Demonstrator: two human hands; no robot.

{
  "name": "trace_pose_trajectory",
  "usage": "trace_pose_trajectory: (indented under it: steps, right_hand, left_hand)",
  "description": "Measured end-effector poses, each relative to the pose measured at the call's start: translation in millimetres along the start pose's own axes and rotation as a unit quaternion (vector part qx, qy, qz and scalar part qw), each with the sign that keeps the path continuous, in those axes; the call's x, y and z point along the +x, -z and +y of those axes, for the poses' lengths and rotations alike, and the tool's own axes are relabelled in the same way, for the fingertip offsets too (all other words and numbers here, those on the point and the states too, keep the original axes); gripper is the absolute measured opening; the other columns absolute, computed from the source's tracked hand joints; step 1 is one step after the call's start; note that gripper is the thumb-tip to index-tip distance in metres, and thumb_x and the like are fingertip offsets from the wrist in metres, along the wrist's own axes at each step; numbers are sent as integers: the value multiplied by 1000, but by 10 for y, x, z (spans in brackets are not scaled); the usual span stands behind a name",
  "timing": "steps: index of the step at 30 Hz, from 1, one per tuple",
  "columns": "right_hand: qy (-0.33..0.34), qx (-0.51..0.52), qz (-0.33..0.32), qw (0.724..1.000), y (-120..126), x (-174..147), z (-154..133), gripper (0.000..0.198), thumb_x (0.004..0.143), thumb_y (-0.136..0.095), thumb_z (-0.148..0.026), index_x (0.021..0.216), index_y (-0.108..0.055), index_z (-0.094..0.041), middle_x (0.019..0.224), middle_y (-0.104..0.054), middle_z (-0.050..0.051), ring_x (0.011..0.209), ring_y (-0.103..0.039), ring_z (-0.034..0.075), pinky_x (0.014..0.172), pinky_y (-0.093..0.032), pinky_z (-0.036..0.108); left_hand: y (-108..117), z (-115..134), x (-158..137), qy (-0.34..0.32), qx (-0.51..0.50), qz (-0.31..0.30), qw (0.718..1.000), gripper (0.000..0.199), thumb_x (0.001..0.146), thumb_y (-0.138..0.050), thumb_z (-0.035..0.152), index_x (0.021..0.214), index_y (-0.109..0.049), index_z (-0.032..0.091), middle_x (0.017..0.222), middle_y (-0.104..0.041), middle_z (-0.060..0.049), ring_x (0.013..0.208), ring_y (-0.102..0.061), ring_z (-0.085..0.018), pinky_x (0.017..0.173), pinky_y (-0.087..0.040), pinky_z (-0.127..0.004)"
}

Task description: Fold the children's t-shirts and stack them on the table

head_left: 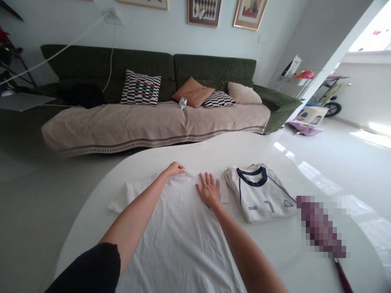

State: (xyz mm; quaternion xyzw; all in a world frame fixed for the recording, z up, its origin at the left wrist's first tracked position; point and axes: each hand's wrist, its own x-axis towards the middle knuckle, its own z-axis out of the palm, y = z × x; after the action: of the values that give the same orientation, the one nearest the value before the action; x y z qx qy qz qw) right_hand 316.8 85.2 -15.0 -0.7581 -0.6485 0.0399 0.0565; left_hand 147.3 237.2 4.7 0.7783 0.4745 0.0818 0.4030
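A plain white T-shirt (180, 236) lies spread flat on the round white table (284, 260), its collar end pointing away from me. My left hand (175, 168) pinches the far edge of the shirt near the collar, fingers closed on the cloth. My right hand (209, 190) rests flat on the shirt just right of that, fingers spread and pressing down. The left sleeve sticks out to the left; the right sleeve looks folded in under my right hand.
A folded white jersey (259, 193) with a navy collar lies on the table right of the shirt. A blurred dark object (320, 228) sits at the table's right. Beyond stands a green sofa (146, 69) with a beige cover and cushions.
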Motion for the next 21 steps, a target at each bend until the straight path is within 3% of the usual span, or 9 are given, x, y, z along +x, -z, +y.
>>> trace_pose_trajectory:
  steps: [8,15,21]
  right_hand:
    - [4,-1,11,1000,4,-11,0,58,88,-18,-52,140,-15,-27,146,-16,5,133,-8,24,102,-7,47]
    - [5,7,16,1000,-6,-8,0,59,88,-20,-51,140,-16,-25,146,-17,6,133,-9,24,102,-7,47]
    - [1,12,28,1000,-46,5,7,65,87,-19,-51,140,-13,-14,145,-18,9,133,-8,23,103,-6,45]
  left_hand:
    - [51,2,42,2,19,-18,1000,28,83,-51,36,100,-56,13,99,-58,-4,87,-57,-17,75,-49,-36]
    - [-29,29,73,23,54,15,998,30,84,-51,35,105,-54,14,105,-56,-5,90,-56,-18,77,-48,-37]
    - [-64,50,48,44,98,44,993,30,84,-51,35,106,-54,15,107,-56,-5,92,-55,-18,79,-48,-38]
